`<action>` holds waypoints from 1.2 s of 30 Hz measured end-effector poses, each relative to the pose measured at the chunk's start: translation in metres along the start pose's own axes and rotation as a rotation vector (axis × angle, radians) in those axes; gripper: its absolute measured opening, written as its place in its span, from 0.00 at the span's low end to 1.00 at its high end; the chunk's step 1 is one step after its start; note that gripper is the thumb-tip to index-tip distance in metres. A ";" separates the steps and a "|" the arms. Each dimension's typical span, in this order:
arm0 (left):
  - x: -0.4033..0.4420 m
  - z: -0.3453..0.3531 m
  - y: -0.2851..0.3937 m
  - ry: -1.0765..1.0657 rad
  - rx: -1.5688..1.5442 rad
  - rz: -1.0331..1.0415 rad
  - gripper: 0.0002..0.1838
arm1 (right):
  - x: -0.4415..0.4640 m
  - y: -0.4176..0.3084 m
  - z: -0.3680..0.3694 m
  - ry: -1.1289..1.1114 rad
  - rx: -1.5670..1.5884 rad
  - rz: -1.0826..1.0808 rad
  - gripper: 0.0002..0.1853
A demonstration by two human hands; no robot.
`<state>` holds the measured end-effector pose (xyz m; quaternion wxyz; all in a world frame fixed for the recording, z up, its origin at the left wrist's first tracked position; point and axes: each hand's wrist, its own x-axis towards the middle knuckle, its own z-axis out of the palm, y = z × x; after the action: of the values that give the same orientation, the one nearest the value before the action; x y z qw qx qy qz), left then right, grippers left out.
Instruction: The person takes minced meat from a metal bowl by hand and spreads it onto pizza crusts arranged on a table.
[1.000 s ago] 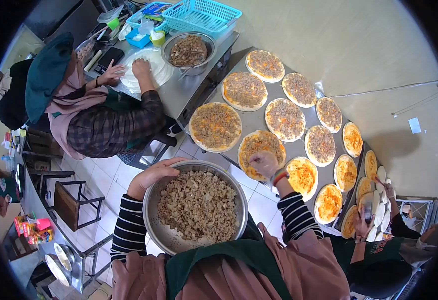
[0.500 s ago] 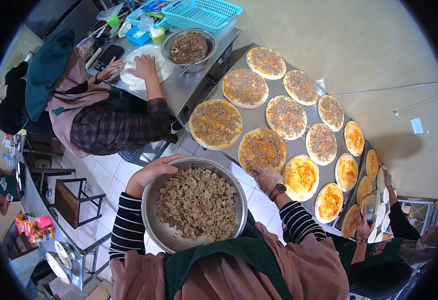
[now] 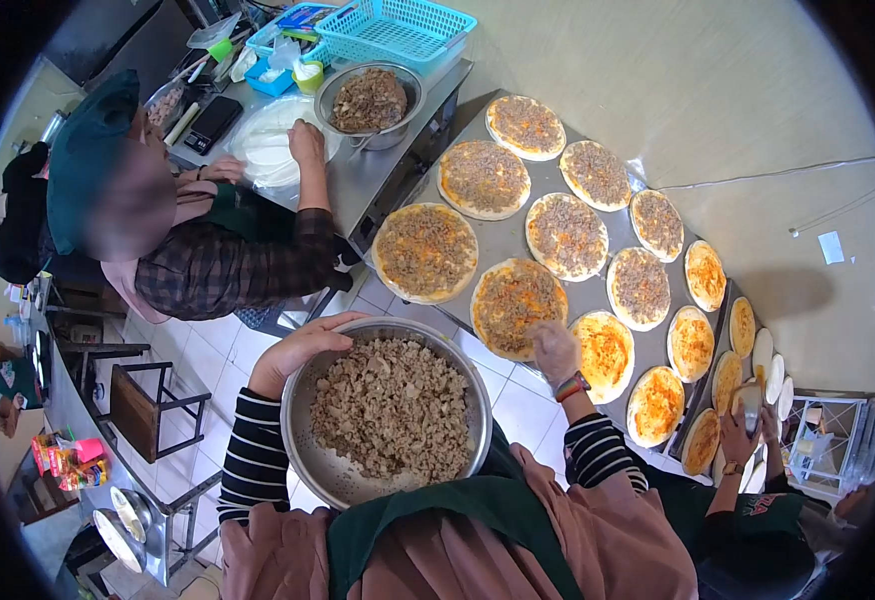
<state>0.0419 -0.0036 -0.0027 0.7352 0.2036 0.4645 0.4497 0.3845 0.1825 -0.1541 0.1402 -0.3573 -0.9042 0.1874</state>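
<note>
Looks like topping: left hand (image 3: 294, 358) grips bowl (image 3: 336, 466), right hand (image 3: 556, 353) curled, can't tell if loaded. Next probably calls for crumble (image 3: 393, 408) on the orange round (image 3: 606, 357), its 3 o'clock.

The front bowl (image 3: 336, 478) contains crumbled filling (image 3: 393, 405), with the left hand (image 3: 303, 355) at its far-left rim and the right hand (image 3: 556, 352) to its right, beside the near flatbread rounds (image 3: 425, 253). The rounds lie in rows on the right worktop (image 3: 586, 296), beyond and right of the front bowl. On the far-left worktop (image 3: 363, 188), dough sheets (image 3: 268, 145) lie between a scale (image 3: 213, 118) and a second bowl (image 3: 403, 130), with a basket (image 3: 398, 40) behind the latter.
</note>
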 end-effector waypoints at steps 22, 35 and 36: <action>0.025 0.007 0.002 -0.077 0.011 -0.044 0.28 | 0.017 -0.186 -0.077 -0.500 0.493 -0.615 0.09; 0.009 0.005 0.000 -0.026 0.068 -0.026 0.30 | 0.074 0.035 0.002 -0.229 0.701 0.551 0.06; 0.009 0.004 -0.001 -0.019 0.065 -0.030 0.30 | 0.078 0.036 0.006 -0.225 0.315 0.449 0.07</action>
<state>0.0472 0.0040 -0.0055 0.7392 0.2247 0.4749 0.4214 0.3486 0.2604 -0.1659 0.0477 -0.4992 -0.7722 0.3900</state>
